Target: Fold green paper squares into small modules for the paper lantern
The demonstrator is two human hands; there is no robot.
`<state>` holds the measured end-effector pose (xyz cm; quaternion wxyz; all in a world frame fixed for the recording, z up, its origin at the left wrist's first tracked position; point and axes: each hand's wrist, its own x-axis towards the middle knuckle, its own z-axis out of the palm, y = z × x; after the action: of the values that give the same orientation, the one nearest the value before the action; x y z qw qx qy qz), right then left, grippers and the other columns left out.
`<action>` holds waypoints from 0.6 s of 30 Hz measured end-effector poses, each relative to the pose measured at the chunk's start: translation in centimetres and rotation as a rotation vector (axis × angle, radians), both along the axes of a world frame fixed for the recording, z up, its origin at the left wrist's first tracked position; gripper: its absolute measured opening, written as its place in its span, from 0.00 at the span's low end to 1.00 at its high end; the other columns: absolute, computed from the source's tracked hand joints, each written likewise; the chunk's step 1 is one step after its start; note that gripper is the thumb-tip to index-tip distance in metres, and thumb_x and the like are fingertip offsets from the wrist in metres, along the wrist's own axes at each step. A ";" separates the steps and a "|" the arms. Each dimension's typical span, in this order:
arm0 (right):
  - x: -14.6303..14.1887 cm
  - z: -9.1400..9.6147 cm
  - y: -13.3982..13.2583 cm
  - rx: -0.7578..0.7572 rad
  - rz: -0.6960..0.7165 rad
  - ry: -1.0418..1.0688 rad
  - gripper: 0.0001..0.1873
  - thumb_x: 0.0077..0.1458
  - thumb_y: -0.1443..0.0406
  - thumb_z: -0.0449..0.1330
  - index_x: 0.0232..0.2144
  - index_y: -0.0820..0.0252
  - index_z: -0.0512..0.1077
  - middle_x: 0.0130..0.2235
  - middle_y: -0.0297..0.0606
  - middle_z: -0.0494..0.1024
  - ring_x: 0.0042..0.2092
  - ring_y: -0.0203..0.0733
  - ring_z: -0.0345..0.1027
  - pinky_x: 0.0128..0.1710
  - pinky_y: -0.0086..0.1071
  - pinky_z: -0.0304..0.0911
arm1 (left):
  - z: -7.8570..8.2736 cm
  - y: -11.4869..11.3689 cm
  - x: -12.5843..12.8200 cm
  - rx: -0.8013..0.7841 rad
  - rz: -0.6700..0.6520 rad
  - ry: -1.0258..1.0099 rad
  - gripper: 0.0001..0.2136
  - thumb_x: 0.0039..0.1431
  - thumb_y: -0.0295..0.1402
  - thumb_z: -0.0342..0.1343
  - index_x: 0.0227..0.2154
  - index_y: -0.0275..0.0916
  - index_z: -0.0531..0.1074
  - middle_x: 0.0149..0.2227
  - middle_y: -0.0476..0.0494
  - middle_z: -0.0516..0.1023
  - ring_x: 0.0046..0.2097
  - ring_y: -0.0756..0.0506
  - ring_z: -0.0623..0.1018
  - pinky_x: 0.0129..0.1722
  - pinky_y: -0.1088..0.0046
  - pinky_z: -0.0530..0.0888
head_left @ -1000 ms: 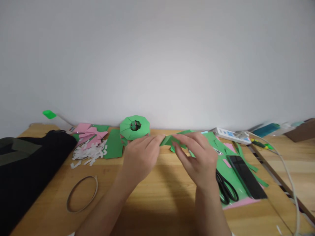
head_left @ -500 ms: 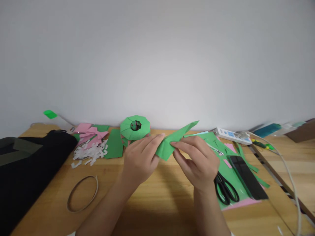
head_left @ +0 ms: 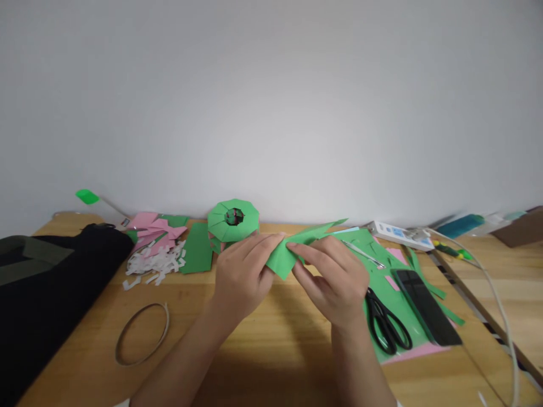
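I pinch a green paper [head_left: 281,262], apparently folded, in left hand [head_left: 242,276] and right hand [head_left: 335,278], left of the scissors [head_left: 385,323].

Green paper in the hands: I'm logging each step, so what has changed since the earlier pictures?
The green paper was turned: a second ago a narrow strip showed between the hands; now a broad face shows, with a pointed end up and to the right. The right hand shifted slightly left, uncovering more of the scissors. Both hands still hold the paper; the phone stayed put.
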<state>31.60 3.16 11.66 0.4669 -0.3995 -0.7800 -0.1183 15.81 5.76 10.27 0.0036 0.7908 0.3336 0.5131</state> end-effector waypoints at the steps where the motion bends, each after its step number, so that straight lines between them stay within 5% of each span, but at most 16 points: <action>1: 0.0 0.0 0.0 -0.006 0.003 0.010 0.10 0.54 0.74 0.60 0.39 0.60 0.73 0.26 0.36 0.74 0.28 0.38 0.65 0.27 0.33 0.61 | 0.1 -0.1 0.1 -0.043 -0.015 -0.023 0.12 0.57 0.19 0.51 0.41 0.36 0.74 0.40 0.41 0.83 0.41 0.45 0.82 0.45 0.71 0.76; 5: -0.2 -0.2 0.0 -0.022 -0.007 0.052 0.09 0.55 0.75 0.59 0.38 0.61 0.74 0.25 0.36 0.74 0.28 0.37 0.66 0.27 0.32 0.62 | 0.7 -0.7 0.2 -0.394 -0.132 -0.197 0.11 0.55 0.22 0.54 0.40 0.38 0.75 0.37 0.43 0.83 0.37 0.46 0.81 0.35 0.73 0.76; 11: -0.3 0.0 0.1 -0.107 -0.005 0.156 0.10 0.56 0.74 0.56 0.37 0.58 0.73 0.27 0.34 0.76 0.28 0.36 0.69 0.28 0.30 0.64 | 1.1 -0.2 -0.5 -1.007 -0.618 -0.585 0.16 0.55 0.35 0.60 0.47 0.39 0.75 0.33 0.44 0.79 0.33 0.47 0.77 0.26 0.77 0.72; 18: -0.3 0.0 0.3 -0.148 0.014 0.169 0.10 0.55 0.75 0.57 0.37 0.60 0.73 0.27 0.34 0.77 0.28 0.35 0.69 0.29 0.28 0.64 | 0.9 0.4 -0.3 -1.179 -0.690 -0.780 0.19 0.57 0.44 0.59 0.45 0.37 0.77 0.32 0.43 0.77 0.30 0.48 0.76 0.22 0.77 0.69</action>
<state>31.26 3.48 11.63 0.5009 -0.4360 -0.7474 -0.0229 15.53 6.18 11.16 0.6986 0.4801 0.2610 0.4618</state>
